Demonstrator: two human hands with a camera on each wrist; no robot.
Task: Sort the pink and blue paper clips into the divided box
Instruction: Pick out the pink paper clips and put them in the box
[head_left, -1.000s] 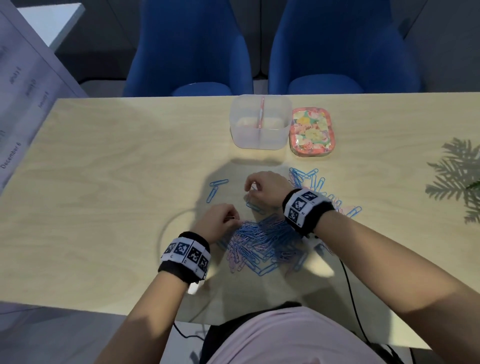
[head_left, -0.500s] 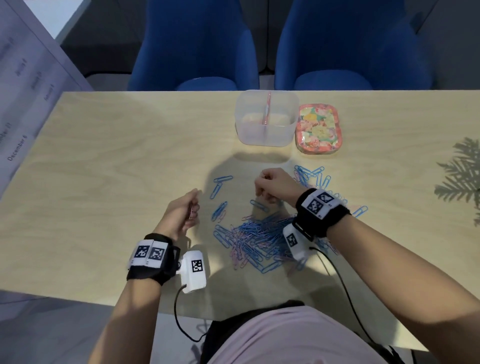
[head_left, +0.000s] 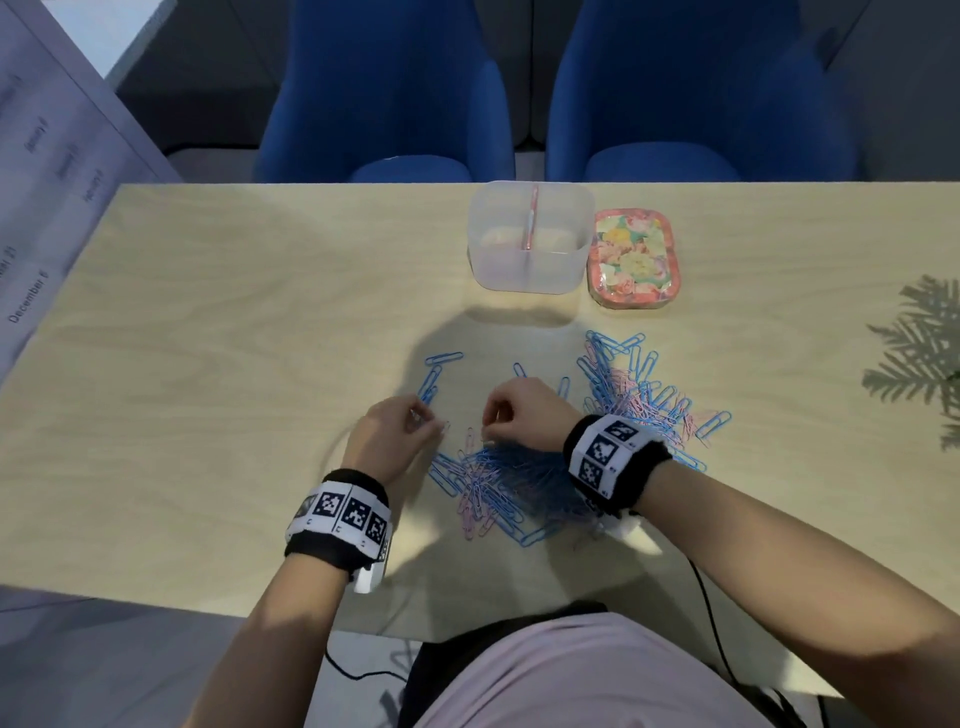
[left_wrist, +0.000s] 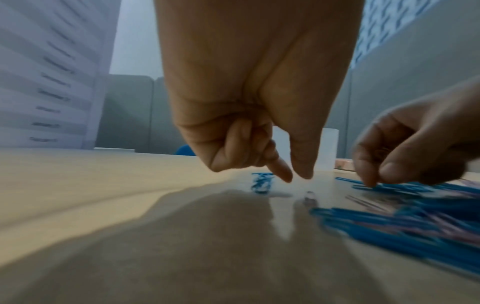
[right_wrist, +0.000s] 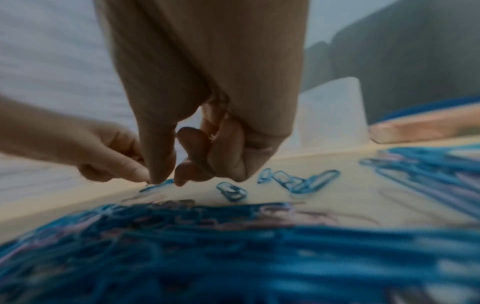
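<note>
On the light wooden table (head_left: 218, 395) the divided box (head_left: 530, 236), translucent with a pink partition down its middle, stands at about twelve o'clock from the hands, well apart from them, and a floral tin (head_left: 635, 258) sits just beside it at its three o'clock. The paper clips (head_left: 511, 483) lie loose on the table in a dense blue and pink heap under and at six o'clock of the right hand (head_left: 522, 418), with a second spread of clips (head_left: 636, 387) at that hand's two o'clock and a few stray blue clips (head_left: 435, 376) at eleven o'clock of the left hand (head_left: 395, 439). Both hands hover low at the far edge of the heap, near each other but apart. The left hand points its index finger and thumb down toward the table with a narrow gap between the tips, the other fingers curled; whether a clip sits between them I cannot tell, as the wrist view is blurred. The right hand brings thumb and index finger (right_wrist: 182, 174) tips down at a blue clip at the heap's edge, remaining fingers curled in; whether it actually pinches that clip cannot be told. Two blue chairs (head_left: 395, 93) stand at twelve o'clock beyond the table.
</note>
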